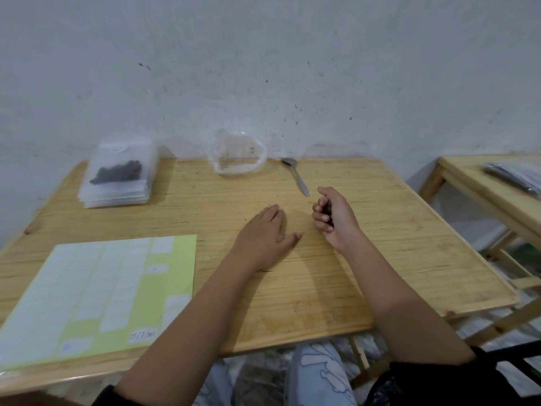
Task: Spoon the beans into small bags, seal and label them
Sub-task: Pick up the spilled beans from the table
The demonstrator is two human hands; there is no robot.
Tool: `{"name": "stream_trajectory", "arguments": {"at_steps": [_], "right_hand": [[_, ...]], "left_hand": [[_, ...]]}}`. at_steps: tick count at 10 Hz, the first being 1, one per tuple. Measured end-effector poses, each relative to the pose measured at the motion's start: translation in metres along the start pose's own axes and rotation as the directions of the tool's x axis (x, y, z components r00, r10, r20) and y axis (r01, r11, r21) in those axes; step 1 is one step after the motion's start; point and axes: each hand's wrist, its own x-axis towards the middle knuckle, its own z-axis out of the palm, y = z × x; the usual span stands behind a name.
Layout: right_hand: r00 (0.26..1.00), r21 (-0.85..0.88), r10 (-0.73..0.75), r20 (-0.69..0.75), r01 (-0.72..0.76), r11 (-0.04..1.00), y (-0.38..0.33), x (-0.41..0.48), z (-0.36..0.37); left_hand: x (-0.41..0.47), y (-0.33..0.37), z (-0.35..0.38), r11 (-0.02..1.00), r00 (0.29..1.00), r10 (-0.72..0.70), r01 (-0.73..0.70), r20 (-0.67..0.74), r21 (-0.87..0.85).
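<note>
1. Both hands are over a pale wooden table (380, 244). The left hand (265, 232) lies palm down on the wood with its fingers straight and together, holding nothing.
2. Just to its right, the right hand (330, 218) is curled into a loose fist around small dark bits (327, 211). They are too small for me to tell whether they are beans.
3. One silver metal spoon (295, 175) lies bowl-up just beyond the right hand, not touching it.
4. One crumpled clear plastic bag (238, 155) stands open at the far edge, against the white wall (263, 54).
5. One stack of small clear plastic bags (117, 189) sits at the far left. I cannot count the bags. The top one holds a clump of dark beans (117, 171).
6. One yellow-green sheet of white rectangular labels (99, 288) lies at the near left. One label (142, 335) bears a handwritten date.
7. A second wooden table (474, 177) stands to the right, with one dark object in clear wrap (515, 177) on it.
</note>
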Motion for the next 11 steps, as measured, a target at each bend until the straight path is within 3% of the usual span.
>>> {"name": "stream_trajectory", "arguments": {"at_steps": [1, 2, 4, 5, 11], "right_hand": [[0.988, -0.42, -0.135, -0.081, 0.089, 0.903, -0.007, 0.001, -0.011], [0.937, -0.746, -0.344, -0.055, 0.19, 0.638, -0.016, 0.006, -0.028], [0.892, -0.888, -0.449, 0.054, 0.248, 0.387, -0.024, 0.028, -0.047], [0.894, -0.914, -0.444, 0.065, 0.232, 0.333, -0.02, 0.039, -0.048], [0.89, -0.941, -0.4, 0.221, 0.302, 0.153, -0.014, 0.057, -0.04]], "left_hand": [[-0.001, -0.001, 0.001, 1.0, 1.0, 0.008, -0.008, -0.016, -0.011], [-0.001, -0.002, 0.001, 1.0, 1.0, 0.009, -0.009, -0.021, -0.015], [0.0, -0.002, 0.003, 1.0, 0.999, 0.016, -0.016, -0.032, -0.026], [0.0, -0.002, 0.003, 1.0, 0.999, 0.014, -0.014, -0.035, -0.021], [0.002, -0.004, 0.005, 1.0, 0.999, 0.01, -0.01, -0.038, -0.02]]}}
